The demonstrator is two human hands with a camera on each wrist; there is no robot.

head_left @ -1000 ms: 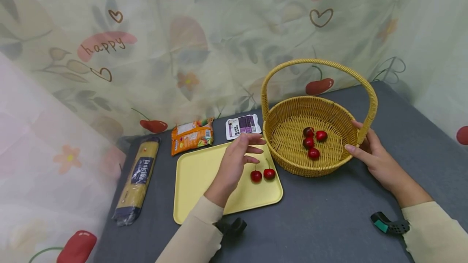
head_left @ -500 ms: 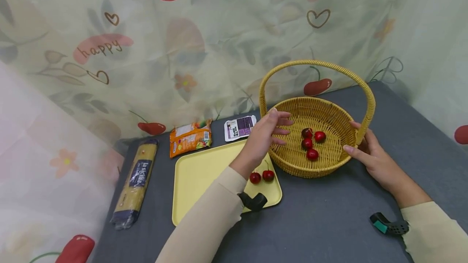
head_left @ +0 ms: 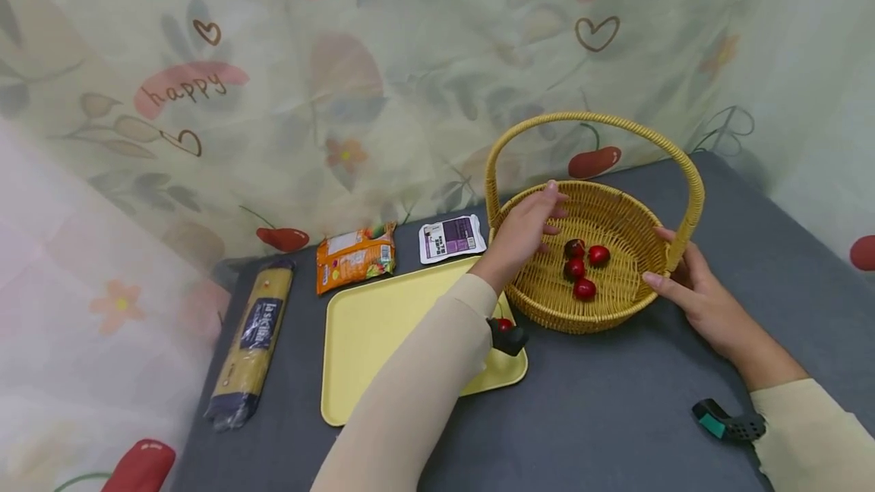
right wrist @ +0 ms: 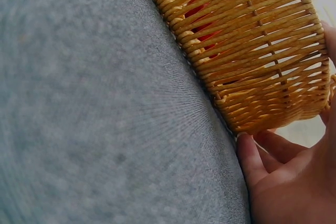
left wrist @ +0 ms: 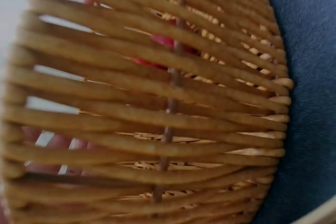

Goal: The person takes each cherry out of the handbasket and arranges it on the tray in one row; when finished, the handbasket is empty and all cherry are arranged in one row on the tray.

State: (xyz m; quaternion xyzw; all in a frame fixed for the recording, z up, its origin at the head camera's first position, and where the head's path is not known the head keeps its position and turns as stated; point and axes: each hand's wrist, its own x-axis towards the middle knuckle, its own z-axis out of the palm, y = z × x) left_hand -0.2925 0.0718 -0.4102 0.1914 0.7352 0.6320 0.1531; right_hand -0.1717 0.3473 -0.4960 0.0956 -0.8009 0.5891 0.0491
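Note:
A round wicker basket (head_left: 615, 313) with a tall arched handle stands on the table, with several red cherries (head_left: 584, 289) in it. My left hand (head_left: 519, 234) reaches over the basket's left rim, fingers loosely extended over the inside and nothing seen in them. Through the weave in the left wrist view, its fingers (left wrist: 58, 148) show in part. My right hand (head_left: 700, 298) holds the basket's right side at the foot of the handle; in the right wrist view its fingers (right wrist: 251, 158) lie against the outer wall. One cherry (head_left: 504, 324) on the yellow tray (head_left: 372, 340) peeks out behind my left wrist strap.
Behind the tray lie an orange snack packet (head_left: 356, 257) and a white-and-purple packet (head_left: 451, 239). A long pack of spaghetti (head_left: 253, 344) lies on the left. A patterned curtain (head_left: 410, 97) hangs close behind the grey table (head_left: 588, 416).
My left hand has moved right and away from me, from above the tray to over the basket's left side. Its forearm now covers one tray cherry. My right hand keeps its hold.

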